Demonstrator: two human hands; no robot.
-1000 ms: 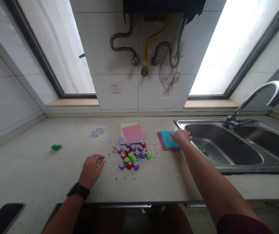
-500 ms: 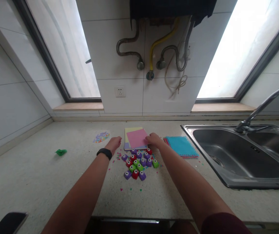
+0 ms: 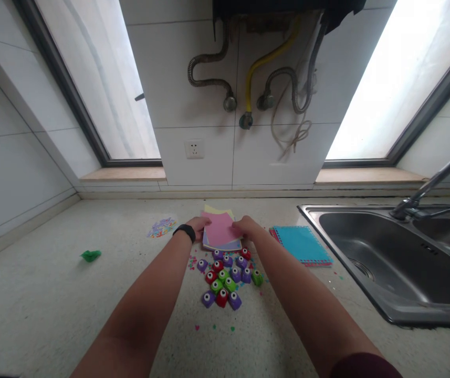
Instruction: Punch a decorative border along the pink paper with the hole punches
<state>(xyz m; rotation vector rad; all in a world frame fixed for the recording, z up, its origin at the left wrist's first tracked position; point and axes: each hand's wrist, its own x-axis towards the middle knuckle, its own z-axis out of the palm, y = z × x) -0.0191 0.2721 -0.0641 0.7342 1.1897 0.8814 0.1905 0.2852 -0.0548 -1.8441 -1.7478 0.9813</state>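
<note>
A pink sheet of paper [image 3: 221,231] lies over a stack of coloured paper, with a yellow sheet [image 3: 213,209] showing behind it and a purple one [image 3: 230,245] along its front. My left hand [image 3: 200,226] grips the pink sheet's left edge, thumb on top. At the opposite edge, my right hand [image 3: 243,227] pinches the same sheet. Just in front of the stack, several small craft punches in purple [image 3: 208,298], red [image 3: 222,297] and green [image 3: 257,277] sit grouped on the counter.
Cut-paper confetti [image 3: 161,227] lies left of the stack, a green scrap [image 3: 91,255] farther left. Blue scallop-edged sheets [image 3: 303,244] rest over red ones on the right, beside a steel sink [image 3: 382,310] with a faucet [image 3: 429,189]. Tiny punched shapes [image 3: 214,326] dot the counter.
My left hand has moved right and taken hold of the pink sheet's left edge. The pink sheet has shifted and turned straighter on the stack. The view has moved slightly.
</note>
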